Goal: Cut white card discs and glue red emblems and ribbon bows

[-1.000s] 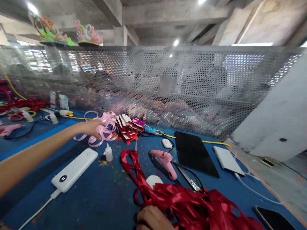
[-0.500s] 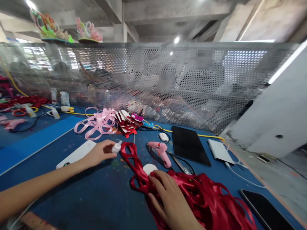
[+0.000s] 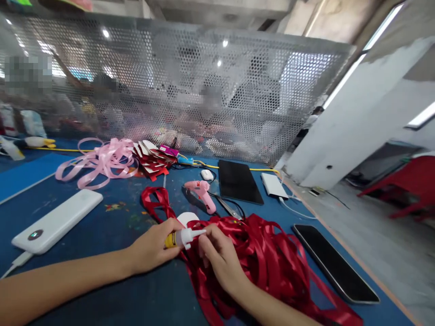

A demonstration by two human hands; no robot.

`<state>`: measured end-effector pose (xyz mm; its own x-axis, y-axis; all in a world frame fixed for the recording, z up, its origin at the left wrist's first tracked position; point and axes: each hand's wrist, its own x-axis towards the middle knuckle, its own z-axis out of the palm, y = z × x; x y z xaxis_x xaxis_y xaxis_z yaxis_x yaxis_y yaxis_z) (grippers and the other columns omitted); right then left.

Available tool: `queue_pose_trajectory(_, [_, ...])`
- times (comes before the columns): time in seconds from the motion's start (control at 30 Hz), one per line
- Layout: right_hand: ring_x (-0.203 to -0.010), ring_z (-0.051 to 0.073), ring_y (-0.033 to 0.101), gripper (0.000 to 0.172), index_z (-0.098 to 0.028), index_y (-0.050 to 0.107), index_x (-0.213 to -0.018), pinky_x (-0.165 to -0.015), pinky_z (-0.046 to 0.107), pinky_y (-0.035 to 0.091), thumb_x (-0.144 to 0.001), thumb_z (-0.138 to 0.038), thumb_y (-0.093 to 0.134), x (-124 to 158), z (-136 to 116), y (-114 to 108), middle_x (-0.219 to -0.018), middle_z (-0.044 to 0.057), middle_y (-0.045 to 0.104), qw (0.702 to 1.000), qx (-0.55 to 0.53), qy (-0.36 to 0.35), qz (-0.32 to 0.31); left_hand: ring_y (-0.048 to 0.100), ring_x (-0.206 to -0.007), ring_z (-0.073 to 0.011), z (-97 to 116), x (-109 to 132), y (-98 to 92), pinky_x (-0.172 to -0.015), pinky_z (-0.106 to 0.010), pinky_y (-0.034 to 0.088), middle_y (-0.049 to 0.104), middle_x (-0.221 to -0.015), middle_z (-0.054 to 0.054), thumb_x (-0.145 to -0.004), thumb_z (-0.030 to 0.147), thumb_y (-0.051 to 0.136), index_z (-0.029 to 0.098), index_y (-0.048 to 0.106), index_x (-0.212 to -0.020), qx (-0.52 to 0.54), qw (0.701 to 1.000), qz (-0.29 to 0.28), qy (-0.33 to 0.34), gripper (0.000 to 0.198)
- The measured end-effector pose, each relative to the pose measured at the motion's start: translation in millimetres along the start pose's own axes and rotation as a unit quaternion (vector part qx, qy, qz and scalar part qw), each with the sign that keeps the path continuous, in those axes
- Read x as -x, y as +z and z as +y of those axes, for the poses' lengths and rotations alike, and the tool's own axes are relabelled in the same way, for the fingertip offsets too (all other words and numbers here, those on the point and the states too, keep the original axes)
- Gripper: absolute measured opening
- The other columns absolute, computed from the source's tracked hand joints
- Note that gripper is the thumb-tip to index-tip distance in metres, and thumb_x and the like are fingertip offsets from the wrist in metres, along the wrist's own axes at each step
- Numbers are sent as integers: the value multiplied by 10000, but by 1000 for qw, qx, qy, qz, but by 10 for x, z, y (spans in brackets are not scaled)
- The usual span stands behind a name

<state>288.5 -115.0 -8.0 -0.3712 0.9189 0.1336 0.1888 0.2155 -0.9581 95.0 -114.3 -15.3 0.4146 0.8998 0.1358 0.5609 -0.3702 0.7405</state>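
My left hand [image 3: 154,246] is closed around a small glue bottle [image 3: 171,239] with a yellow label and a white nozzle, lying nearly level and pointing right. At the nozzle's tip my right hand [image 3: 220,256] has its thumb and fingers pinched together; whether a tiny cap is between them I cannot make out. Beneath and beside both hands spreads a heap of dark red satin ribbon [image 3: 275,262]. A white disc [image 3: 187,218] lies partly covered just behind the left hand. The pink glue gun [image 3: 203,195] rests beyond the ribbon, with scissors [image 3: 228,208] beside it.
Pink ribbon [image 3: 105,160] and a stack of red and white pieces [image 3: 152,158] lie at the back left. Around are a white power bank [image 3: 57,222], a black tablet [image 3: 239,181], a smaller power bank [image 3: 272,185] and a phone [image 3: 335,262]. A perforated metal screen [image 3: 190,90] closes the table's back.
My left hand has brought the glue bottle rightward and nearer to me. My right hand has lifted off the ribbon and closed at the nozzle tip. The view has turned right.
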Motion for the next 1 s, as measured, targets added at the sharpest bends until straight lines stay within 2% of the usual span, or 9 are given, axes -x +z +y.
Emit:
queue_pose_trajectory(0.1, [-420,55,361,324,-192,402,-660,-410,184,278,-873,-437,416,-32,28,-6,-516,-65,406,999,2,24,-26,595,-819,-168,-82,33,43,-707,-275,422,623,-953,-29,-779,216,504,212,489,-998,-20,999,-20,18,219])
queue_pose_trajectory(0.23, [-509,65,392,293,-174,458,-636,-476,191,303,-825,-392,506,-30,16,-9,-557,-47,442,996,61,-14,-57,588,-848,-166,-109,76,54,-733,-273,421,610,-968,-29,-782,201,502,218,487,-989,-22,998,-30,52,207])
queue_pose_trajectory(0.3, [-536,67,408,239,-181,460,-693,-491,189,312,-751,-360,608,-9,8,4,-594,-53,463,995,71,-21,-61,587,-847,-165,-108,98,60,-727,-270,422,609,-963,-27,-785,214,512,221,482,-996,-14,998,-34,57,213])
queue_pose_trajectory(0.4, [-530,61,440,334,-203,456,-857,-475,177,339,-656,-297,704,28,2,36,-687,-58,505,996,58,-15,-60,587,-841,-161,-102,125,73,-718,-268,422,610,-967,-23,-789,240,528,228,475,-1006,1,998,-38,44,225])
queue_pose_trajectory(0.53, [-626,86,531,338,-207,505,-946,-558,194,425,-666,-246,691,51,-7,66,-787,-22,573,995,58,-44,-66,583,-839,-159,-79,142,82,-718,-269,421,606,-974,-13,-788,259,538,236,470,-1009,34,998,-44,25,232])
queue_pose_trajectory(0.8, [-595,78,492,322,-205,528,-917,-532,190,416,-654,-277,700,79,-23,100,-749,-30,547,998,2,-19,-59,565,-776,-145,-48,118,49,-673,-241,433,600,-882,12,-753,264,595,221,482,-942,115,992,-52,0,225])
queue_pose_trajectory(0.9, [-602,73,476,331,-215,476,-938,-538,187,407,-673,-250,672,107,-35,128,-783,-30,529,998,-18,-1,-55,568,-793,-139,-83,132,72,-691,-239,436,593,-916,13,-757,223,594,228,476,-955,120,992,-39,17,230])
queue_pose_trajectory(1.0, [-588,66,451,368,-219,437,-975,-530,180,379,-679,-225,655,125,-41,143,-765,-44,509,998,-15,2,-61,567,-885,-149,-141,164,119,-768,-251,433,583,-997,-6,-780,185,569,234,470,-994,95,993,-18,72,241])
